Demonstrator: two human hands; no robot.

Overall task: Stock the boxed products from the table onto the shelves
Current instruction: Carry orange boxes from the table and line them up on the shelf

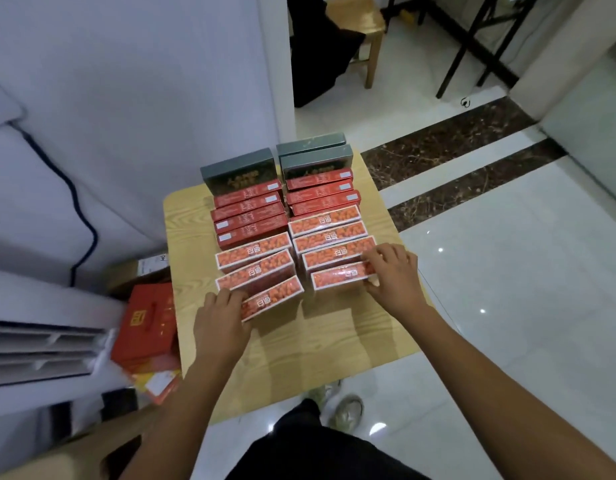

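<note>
Two rows of boxes stand on edge on a small wooden table (327, 344). Each row has orange-patterned boxes in front, red boxes (249, 216) behind them and dark green boxes (240, 169) at the back. My left hand (219, 320) grips the left end of the nearest orange box in the left row (273, 301), which sits slightly skewed. My right hand (391, 271) pinches the right end of the nearest orange box in the right row (341, 275), thumb in front and fingers over its top.
Red gift bags (145, 327) and a cardboard box (136, 271) lie on the floor left of the table. A white appliance with a dark cable (81, 209) stands at the far left. Glossy tiled floor spreads to the right; a wooden stool (365, 26) stands beyond.
</note>
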